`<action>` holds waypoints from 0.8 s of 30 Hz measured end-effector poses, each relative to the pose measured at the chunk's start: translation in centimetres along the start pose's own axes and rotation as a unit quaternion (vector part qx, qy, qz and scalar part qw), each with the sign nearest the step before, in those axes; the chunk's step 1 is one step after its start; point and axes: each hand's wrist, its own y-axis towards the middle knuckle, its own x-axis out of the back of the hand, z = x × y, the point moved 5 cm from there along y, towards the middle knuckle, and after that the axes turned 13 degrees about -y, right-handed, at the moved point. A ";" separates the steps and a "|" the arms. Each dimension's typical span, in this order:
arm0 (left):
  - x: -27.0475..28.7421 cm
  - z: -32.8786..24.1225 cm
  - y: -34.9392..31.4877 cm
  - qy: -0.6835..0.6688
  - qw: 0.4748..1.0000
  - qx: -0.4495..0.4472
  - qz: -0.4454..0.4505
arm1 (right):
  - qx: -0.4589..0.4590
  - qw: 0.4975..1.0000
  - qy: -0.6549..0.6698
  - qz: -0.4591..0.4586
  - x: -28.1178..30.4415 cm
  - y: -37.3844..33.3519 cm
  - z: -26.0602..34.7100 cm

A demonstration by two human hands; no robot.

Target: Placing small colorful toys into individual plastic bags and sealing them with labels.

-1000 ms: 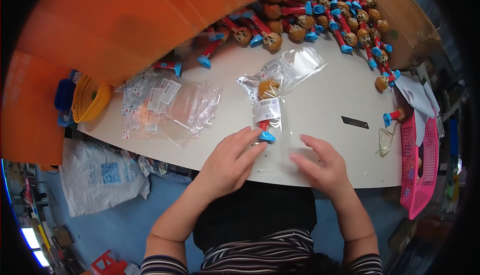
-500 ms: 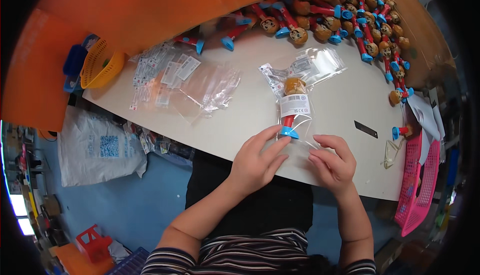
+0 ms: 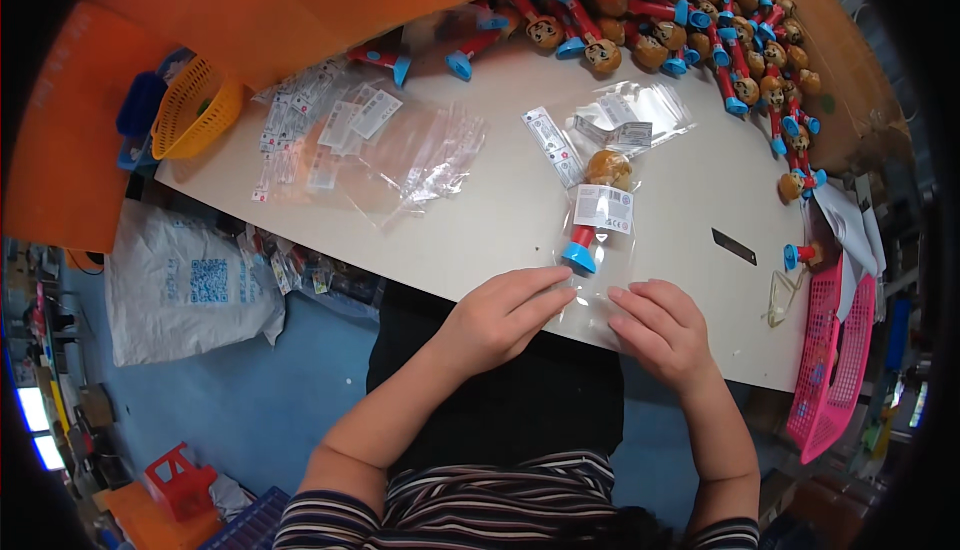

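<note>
A clear plastic bag (image 3: 612,275) lies on the table in front of me. Inside it is a toy figure (image 3: 583,235) with a round brown head, a thin red body and a blue foot, and a white label (image 3: 604,209) covers its middle. My left hand (image 3: 508,318) pinches the near left edge of the bag, just below the blue foot. At the near right edge, the bag is between the fingertips and thumb of my right hand (image 3: 664,334). Beyond the head lie other clear bags (image 3: 655,110) and a printed paper strip (image 3: 552,145).
Flat empty bags with labels (image 3: 425,165) are spread on the left of the table (image 3: 690,240). Many similar figures (image 3: 740,50) are heaped at the back right. A black blade (image 3: 734,246) lies at right, near a pink basket (image 3: 830,380). A yellow basket (image 3: 197,115) stands far left.
The bagged figure has turned slightly, its head shifting right. My left hand has moved down off the blue foot toward the bag's near edge. My right hand has shifted slightly left.
</note>
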 end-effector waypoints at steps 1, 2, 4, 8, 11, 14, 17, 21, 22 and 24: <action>0.0 0.0 0.1 0.007 1.000 -0.008 0.005 | 0.000 1.000 -0.005 0.007 0.0 0.2 0.0; 0.0 -0.1 0.2 0.014 1.000 -0.017 0.010 | 0.000 1.000 -0.005 0.008 -0.1 0.1 -0.1; 0.2 0.2 0.1 0.013 1.000 -0.018 0.019 | -0.012 1.000 0.016 0.017 -0.5 -0.3 -0.5; 0.0 0.4 -0.1 0.002 1.000 -0.017 0.020 | -0.060 0.997 0.048 -0.005 -0.6 -1.1 -1.0; 0.4 0.2 0.4 -0.006 1.000 0.010 0.000 | -0.134 0.985 0.107 0.018 -0.8 -1.6 -1.7; 0.9 0.4 0.5 -0.018 0.998 0.066 -0.009 | -0.218 0.961 0.166 0.045 -1.1 -2.0 -2.3; 0.8 0.3 0.7 -0.016 0.994 0.104 -0.002 | -0.331 0.909 0.236 0.093 -1.6 -2.4 -2.6; 0.6 0.4 1.2 -0.015 0.990 0.138 0.007 | -0.375 0.874 0.281 0.124 -1.5 -1.8 -2.8; 0.4 0.5 1.3 -0.007 0.989 0.147 0.017 | -0.396 0.858 0.296 0.137 -1.5 -1.8 -2.8; 0.3 0.5 1.4 0.003 0.988 0.155 0.028 | -0.398 0.864 0.271 0.148 -1.5 -1.8 -2.7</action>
